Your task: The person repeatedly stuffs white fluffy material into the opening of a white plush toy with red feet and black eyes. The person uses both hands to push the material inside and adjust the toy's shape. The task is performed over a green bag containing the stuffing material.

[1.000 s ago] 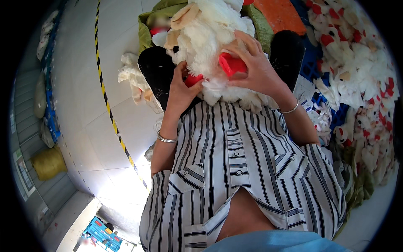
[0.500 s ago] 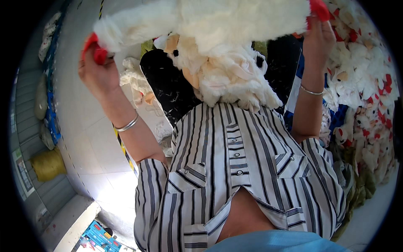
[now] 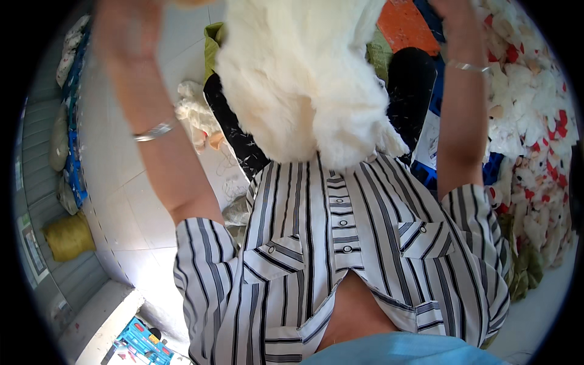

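A cream-white plush fur skin (image 3: 292, 85), unstuffed and limp, hangs in front of my chest and covers my lap. Its two rounded lower ends touch my striped shirt. At the upper left my left hand (image 3: 128, 27) is raised and smeared by motion, with a bit of tan cloth (image 3: 190, 2) close to it at the top edge. My right hand (image 3: 451, 7) is up at the top right, mostly cut off by the picture's edge. Neither hand's fingers can be made out, nor whether they grip the skin, whose upper part runs out of view.
My black-covered knees (image 3: 410, 91) carry white fluff. A large heap of white and red plush pieces (image 3: 529, 152) lies on the right, with an orange panel (image 3: 406, 27) at the top. White scraps (image 3: 194, 103) lie on the tiled floor at left. A yellow roll (image 3: 69, 237) stands farther left.
Both hands have risen and spread apart toward the top edge. The fur skin, stretched sideways with red ends before, now hangs down over the crumpled plush on my lap; the red ends are out of view.
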### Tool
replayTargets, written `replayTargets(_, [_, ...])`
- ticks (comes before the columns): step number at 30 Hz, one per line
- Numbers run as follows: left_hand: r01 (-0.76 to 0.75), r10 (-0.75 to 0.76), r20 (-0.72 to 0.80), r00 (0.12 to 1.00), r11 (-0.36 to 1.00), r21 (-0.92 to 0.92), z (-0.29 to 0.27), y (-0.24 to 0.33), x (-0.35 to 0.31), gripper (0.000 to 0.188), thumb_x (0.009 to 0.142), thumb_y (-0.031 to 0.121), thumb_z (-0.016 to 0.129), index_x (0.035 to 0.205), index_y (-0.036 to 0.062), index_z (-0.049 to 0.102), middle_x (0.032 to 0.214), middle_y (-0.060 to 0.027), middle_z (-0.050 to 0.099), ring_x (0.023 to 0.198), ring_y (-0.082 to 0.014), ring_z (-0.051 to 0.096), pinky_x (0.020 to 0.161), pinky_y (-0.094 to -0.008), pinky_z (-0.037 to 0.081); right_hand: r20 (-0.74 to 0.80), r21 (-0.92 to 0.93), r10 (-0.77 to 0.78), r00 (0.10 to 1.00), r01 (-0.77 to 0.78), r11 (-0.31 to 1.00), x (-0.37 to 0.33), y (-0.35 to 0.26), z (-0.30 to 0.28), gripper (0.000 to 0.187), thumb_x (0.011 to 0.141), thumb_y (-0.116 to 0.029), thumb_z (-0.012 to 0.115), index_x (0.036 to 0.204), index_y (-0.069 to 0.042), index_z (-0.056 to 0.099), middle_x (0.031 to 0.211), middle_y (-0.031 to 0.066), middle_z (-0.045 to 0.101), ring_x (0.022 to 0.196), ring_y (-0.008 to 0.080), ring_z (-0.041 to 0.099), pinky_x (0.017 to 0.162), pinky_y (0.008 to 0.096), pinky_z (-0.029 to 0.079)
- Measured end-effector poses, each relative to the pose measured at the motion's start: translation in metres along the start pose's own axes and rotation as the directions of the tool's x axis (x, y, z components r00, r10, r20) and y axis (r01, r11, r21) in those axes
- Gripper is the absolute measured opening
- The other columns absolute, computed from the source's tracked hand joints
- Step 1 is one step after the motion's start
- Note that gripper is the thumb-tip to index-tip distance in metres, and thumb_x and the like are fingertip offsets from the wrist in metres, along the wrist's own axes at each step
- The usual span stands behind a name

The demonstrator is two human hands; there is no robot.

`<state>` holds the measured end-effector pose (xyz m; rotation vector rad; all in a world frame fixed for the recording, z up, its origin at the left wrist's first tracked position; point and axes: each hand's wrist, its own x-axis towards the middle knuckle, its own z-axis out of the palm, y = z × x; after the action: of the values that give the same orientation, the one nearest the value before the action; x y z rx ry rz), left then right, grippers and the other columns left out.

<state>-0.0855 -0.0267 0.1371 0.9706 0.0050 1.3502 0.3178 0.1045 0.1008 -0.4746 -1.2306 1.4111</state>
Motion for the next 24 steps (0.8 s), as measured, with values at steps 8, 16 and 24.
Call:
replayTargets(8, [0.421, 0.061, -0.869, 0.491, 0.857, 0.298, 0.0, -0.204, -0.157, 0.053, 0.102, 0.03, 0.05, 0.14, -0.005, 0.042, 0.136, -0.0157, 0.055, 0.125, -0.0243, 0.053, 0.106, -0.039, 0.042, 0.139, -0.395, 0.705, 0.695, -0.614, 0.683, -0.167, 0.092, 0.034, 0.069, 0.1, -0.059, 0.041, 0.13, 0.002, 0.055, 0.113, 0.0163, 0.068, 0.098, 0.0232, 0.069, 0.082, 0.0318, 0.054])
replayTargets(16, [0.584, -0.152, -0.851, 0.502, 0.786, 0.204, 0.027, -0.25, -0.219, 0.051, 0.095, 0.019, 0.062, 0.138, -0.0044, 0.046, 0.127, -0.0117, 0.062, 0.106, -0.0189, 0.063, 0.09, -0.0321, 0.051, 0.197, -0.691, 0.61, 0.767, -0.333, 0.642, -0.207, 0.057, 0.088, 0.054, 0.09, -0.034, 0.068, 0.125, 0.005, 0.055, 0.102, 0.0191, 0.068, 0.092, 0.0208, 0.068, 0.083, 0.0321, 0.052])
replayTargets(24, [0.34, 0.133, -0.872, 0.471, 0.885, 0.319, 0.04, -0.206, -0.188, 0.015, 0.086, -0.001, 0.065, 0.1, -0.0014, 0.068, 0.091, -0.0062, 0.072, 0.074, -0.0104, 0.067, 0.067, -0.0243, 0.055, -0.056, -0.515, 0.321, 0.946, -0.302, 0.802, -0.184, 0.078, 0.027, 0.014, 0.089, -0.003, 0.054, 0.098, 0.003, 0.062, 0.075, 0.0018, 0.063, 0.06, 0.006, 0.054, 0.054, 0.0243, 0.043])
